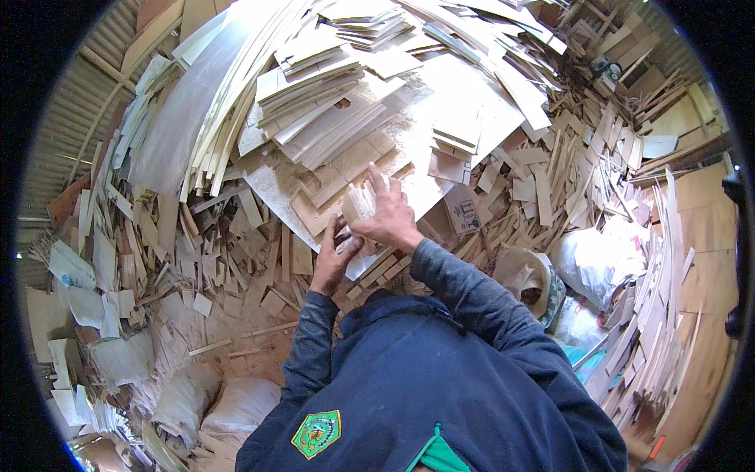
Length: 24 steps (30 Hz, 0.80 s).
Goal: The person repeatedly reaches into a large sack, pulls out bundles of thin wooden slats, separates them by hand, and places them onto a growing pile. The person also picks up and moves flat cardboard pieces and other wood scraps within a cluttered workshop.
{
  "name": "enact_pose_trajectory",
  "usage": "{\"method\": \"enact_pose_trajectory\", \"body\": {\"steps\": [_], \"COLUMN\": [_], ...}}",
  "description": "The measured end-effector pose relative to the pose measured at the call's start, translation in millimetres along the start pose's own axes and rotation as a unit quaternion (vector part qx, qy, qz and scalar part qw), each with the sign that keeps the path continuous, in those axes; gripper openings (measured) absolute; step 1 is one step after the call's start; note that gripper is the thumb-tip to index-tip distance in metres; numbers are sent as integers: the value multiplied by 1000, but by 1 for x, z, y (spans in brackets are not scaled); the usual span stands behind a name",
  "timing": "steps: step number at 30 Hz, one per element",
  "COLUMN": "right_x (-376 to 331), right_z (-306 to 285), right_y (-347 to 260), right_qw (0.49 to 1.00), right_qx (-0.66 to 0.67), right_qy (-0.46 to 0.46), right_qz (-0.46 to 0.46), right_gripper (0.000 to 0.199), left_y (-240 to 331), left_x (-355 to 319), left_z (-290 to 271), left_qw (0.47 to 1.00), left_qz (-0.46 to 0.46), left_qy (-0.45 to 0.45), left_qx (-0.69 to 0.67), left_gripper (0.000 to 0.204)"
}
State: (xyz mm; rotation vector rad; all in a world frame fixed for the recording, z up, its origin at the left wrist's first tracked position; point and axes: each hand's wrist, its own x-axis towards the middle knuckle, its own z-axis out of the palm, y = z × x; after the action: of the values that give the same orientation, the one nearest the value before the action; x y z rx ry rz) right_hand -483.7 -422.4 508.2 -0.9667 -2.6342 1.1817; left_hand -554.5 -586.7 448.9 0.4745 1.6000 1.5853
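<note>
A small stack of thin, pale wooden pieces (360, 201) stands between my two hands at the near edge of a dusty white work board (271, 193). My right hand (391, 216) lies along the stack's right side, its thumb across the near end and its forefinger stretched forward. My left hand (333, 258) curls its fingers at the stack's near left corner. Its palm side is partly hidden. Just beyond my hands lie flat wooden boards with cut-outs (342, 175), and behind them a taller pile of cut panels (307, 98).
Long thin strips (224, 118) lean along the left of the board. A short stack of panels (456, 134) sits to the right, above a cardboard box (462, 211). Offcuts (543, 189) cover the ground around. White sacks (602, 263) stand at the right, with others (244, 405) at lower left.
</note>
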Motion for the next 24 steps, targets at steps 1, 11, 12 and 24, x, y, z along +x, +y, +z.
{"method": "enact_pose_trajectory", "body": {"steps": [1,11,12,24], "right_x": [2,-22,-13,-5], "right_z": [-3,29,41,40], "right_y": [7,63,66,64], "right_qw": [997,743,777,736], "right_qx": [69,652,586,582], "right_qy": [22,147,217,188], "right_qz": [-32,48,74,292], "right_gripper": [122,68,63,86], "left_y": [2,39,44,79], "left_x": [2,73,83,97], "left_z": [1,23,22,34], "left_qw": [999,972,960,893], "left_qz": [31,-45,-36,65], "left_qy": [2,-220,-253,-228], "left_qx": [-9,67,111,382], "left_gripper": [93,47,50,68]}}
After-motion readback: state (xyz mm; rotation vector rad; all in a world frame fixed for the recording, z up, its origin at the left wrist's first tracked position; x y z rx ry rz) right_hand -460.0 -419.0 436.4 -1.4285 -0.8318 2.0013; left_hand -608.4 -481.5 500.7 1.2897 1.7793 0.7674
